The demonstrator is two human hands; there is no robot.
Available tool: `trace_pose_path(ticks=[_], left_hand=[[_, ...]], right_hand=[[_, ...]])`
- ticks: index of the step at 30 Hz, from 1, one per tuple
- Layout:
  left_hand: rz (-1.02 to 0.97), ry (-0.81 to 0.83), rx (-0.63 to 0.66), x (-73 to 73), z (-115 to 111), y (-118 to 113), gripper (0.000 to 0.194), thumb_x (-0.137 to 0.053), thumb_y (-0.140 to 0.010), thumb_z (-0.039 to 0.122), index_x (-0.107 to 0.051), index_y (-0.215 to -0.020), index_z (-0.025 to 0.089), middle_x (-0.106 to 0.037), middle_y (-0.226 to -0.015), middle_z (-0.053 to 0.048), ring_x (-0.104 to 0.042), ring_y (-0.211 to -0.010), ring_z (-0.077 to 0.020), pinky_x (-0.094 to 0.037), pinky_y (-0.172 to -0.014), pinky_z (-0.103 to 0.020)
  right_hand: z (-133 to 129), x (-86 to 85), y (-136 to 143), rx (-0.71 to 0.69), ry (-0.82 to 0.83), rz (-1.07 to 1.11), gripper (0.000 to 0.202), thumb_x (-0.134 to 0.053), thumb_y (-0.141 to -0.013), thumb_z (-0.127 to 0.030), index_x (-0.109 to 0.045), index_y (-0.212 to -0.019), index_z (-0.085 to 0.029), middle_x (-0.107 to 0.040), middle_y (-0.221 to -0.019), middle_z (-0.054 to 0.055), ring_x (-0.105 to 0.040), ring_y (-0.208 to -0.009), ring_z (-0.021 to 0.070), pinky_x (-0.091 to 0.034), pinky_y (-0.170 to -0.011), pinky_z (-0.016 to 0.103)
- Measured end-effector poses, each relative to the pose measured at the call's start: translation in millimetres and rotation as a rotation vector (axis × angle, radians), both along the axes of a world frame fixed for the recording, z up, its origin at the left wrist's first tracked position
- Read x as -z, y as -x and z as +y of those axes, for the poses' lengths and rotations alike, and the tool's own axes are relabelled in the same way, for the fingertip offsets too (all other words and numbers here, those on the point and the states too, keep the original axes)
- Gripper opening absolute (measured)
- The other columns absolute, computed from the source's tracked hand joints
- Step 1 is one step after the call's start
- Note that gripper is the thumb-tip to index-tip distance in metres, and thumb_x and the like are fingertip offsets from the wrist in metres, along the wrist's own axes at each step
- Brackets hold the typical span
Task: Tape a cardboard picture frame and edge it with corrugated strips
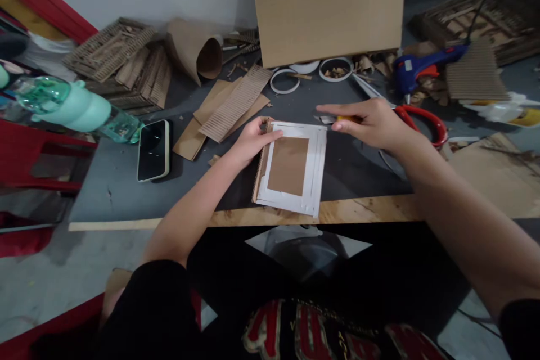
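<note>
My left hand [252,143] grips the upper left side of a cardboard panel [289,166], its thumb pressed on the front face. A white paper border [314,169] with drawn lines surrounds the panel's brown middle, and corrugated edges show along its left side. The panel is tilted up near the table's front edge. Just beyond its upper right corner, my right hand [371,124] is closed around a yellow-handled cutter knife [350,119], index finger stretched along it. The metal blade points left, close to the panel's top edge; whether it touches cannot be made out.
Cardboard strips [236,102] lie behind my left hand, with a phone [152,150] and green bottle [80,109] further left. Red-handled scissors [436,124] and a blue glue gun [426,70] lie right. A large cardboard sheet [329,5] stands behind two ring-shaped rolls [285,90].
</note>
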State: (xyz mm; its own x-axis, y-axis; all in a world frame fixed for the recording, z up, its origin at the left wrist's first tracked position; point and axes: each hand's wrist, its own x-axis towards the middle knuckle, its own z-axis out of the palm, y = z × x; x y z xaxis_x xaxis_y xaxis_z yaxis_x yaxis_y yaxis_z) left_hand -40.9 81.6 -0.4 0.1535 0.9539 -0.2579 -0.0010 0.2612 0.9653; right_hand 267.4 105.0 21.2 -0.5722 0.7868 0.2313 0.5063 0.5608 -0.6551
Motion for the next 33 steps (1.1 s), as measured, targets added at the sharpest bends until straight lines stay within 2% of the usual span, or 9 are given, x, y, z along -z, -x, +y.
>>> trace_pose_path(ticks=[3,7,11,15,18,22,25,27,33], left_hand=[[-0.018,0.031,0.065,-1.5,-1.4,1.5,0.060,-0.103,-0.060,0.042,-0.066,-0.101,0.021,-0.075,-0.087,-0.001,-0.074,-0.080,-0.0196,-0.060,-0.081,-0.035],[-0.023,0.046,0.051,-0.1,1.5,6.6,0.061,-0.103,-0.061,0.056,-0.069,-0.096,0.020,-0.078,-0.093,-0.006,-0.076,-0.087,-0.0246,-0.062,-0.084,-0.039],[-0.023,-0.023,0.034,3.4,4.0,10.9,0.065,-0.098,-0.067,0.058,-0.069,-0.111,0.020,-0.083,-0.111,-0.008,-0.078,-0.113,-0.0326,-0.061,-0.102,-0.045],[0.199,-0.203,0.085,4.6,4.0,11.8,0.053,-0.090,-0.078,0.054,-0.072,-0.111,0.017,-0.081,-0.126,-0.013,-0.072,-0.128,-0.0345,-0.053,-0.116,-0.048],[0.309,-0.210,0.078,4.1,4.7,12.3,0.048,-0.088,-0.080,0.049,-0.074,-0.111,0.016,-0.081,-0.123,-0.014,-0.073,-0.123,-0.0326,-0.052,-0.114,-0.046],[0.132,-0.112,0.076,2.1,5.6,12.1,0.057,-0.096,-0.072,0.055,-0.073,-0.109,0.018,-0.082,-0.116,-0.010,-0.076,-0.113,-0.0283,-0.058,-0.102,-0.039],[0.042,-0.069,0.028,-0.8,4.2,9.7,0.068,-0.104,-0.058,0.057,-0.072,-0.103,0.019,-0.082,-0.105,-0.007,-0.077,-0.102,-0.0265,-0.061,-0.092,-0.036],[0.052,-0.055,0.009,-3.4,2.4,7.4,0.069,-0.108,-0.051,0.053,-0.072,-0.100,0.019,-0.081,-0.104,-0.007,-0.077,-0.102,-0.0278,-0.062,-0.090,-0.037],[0.109,-0.037,0.007,-6.6,-1.0,3.8,0.064,-0.108,-0.051,0.046,-0.071,-0.096,0.020,-0.081,-0.106,-0.009,-0.077,-0.106,-0.0325,-0.063,-0.091,-0.042]], right_hand=[[1.0,14.3,-3.2,0.054,-0.179,-0.037,0.073,-0.054,-0.104,-0.080,-0.078,-0.144,-0.023,-0.077,-0.082,0.005,-0.058,-0.063,0.0177,-0.044,-0.063,0.033],[-11.1,23.8,-6.7,0.144,-0.361,-0.023,0.060,-0.046,-0.111,-0.069,-0.077,-0.141,-0.026,-0.081,-0.100,0.012,-0.074,-0.083,0.0265,-0.056,-0.076,0.040],[-20.7,24.6,-7.3,0.160,-0.357,-0.129,0.055,-0.042,-0.113,-0.065,-0.076,-0.133,-0.027,-0.081,-0.104,0.012,-0.075,-0.087,0.0277,-0.056,-0.073,0.040],[-15.6,30.7,-4.6,0.153,-0.381,-0.275,0.060,-0.028,-0.115,-0.057,-0.073,-0.131,-0.021,-0.079,-0.109,0.014,-0.073,-0.089,0.0283,-0.053,-0.073,0.040],[-11.4,32.5,-3.2,0.152,-0.380,-0.321,0.058,-0.028,-0.116,-0.054,-0.072,-0.132,-0.020,-0.077,-0.117,0.017,-0.073,-0.095,0.0297,-0.053,-0.080,0.042],[-14.9,21.2,-6.4,0.154,-0.319,-0.290,0.058,-0.028,-0.116,-0.053,-0.073,-0.134,-0.021,-0.077,-0.121,0.016,-0.073,-0.097,0.0291,-0.050,-0.074,0.040],[-19.7,8.0,-11.7,0.090,-0.222,-0.296,0.064,-0.030,-0.114,-0.062,-0.082,-0.120,-0.024,-0.080,-0.104,0.013,-0.074,-0.091,0.0293,-0.044,-0.068,0.039],[-20.9,1.9,-14.0,0.081,-0.169,-0.283,0.065,-0.039,-0.109,-0.073,-0.085,-0.110,-0.027,-0.079,-0.093,0.011,-0.074,-0.087,0.0299,-0.041,-0.068,0.039],[-18.4,3.8,-11.9,0.147,-0.109,-0.191,0.067,-0.058,-0.093,-0.089,-0.088,-0.111,-0.032,-0.078,-0.089,0.010,-0.072,-0.084,0.0301,-0.037,-0.066,0.039]])
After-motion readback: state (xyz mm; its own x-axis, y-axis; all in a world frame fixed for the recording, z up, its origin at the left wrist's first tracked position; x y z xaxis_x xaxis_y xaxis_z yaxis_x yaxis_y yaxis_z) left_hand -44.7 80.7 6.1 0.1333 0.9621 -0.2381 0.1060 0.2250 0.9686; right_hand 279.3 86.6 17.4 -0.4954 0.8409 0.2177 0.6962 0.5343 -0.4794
